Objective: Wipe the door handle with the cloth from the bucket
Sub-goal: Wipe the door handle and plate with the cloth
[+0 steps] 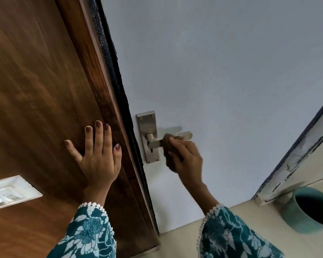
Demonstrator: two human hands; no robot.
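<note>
A silver lever door handle [155, 143] on a metal backplate [146, 123] sits on the pale door face. My right hand [186, 159] is shut on a dark brown cloth [168, 146] and presses it against the middle of the lever. The lever's tip [186, 135] sticks out to the right of the cloth. My left hand [97, 153] lies flat and open on the brown wooden door [35, 90], left of the handle. A teal bucket [309, 209] stands on the floor at the lower right.
The dark door edge [119, 94] runs between the wooden face and the pale face. A white switch plate [9, 192] sits at the lower left. A door frame [296, 155] rises at the right above beige floor tiles [181, 244].
</note>
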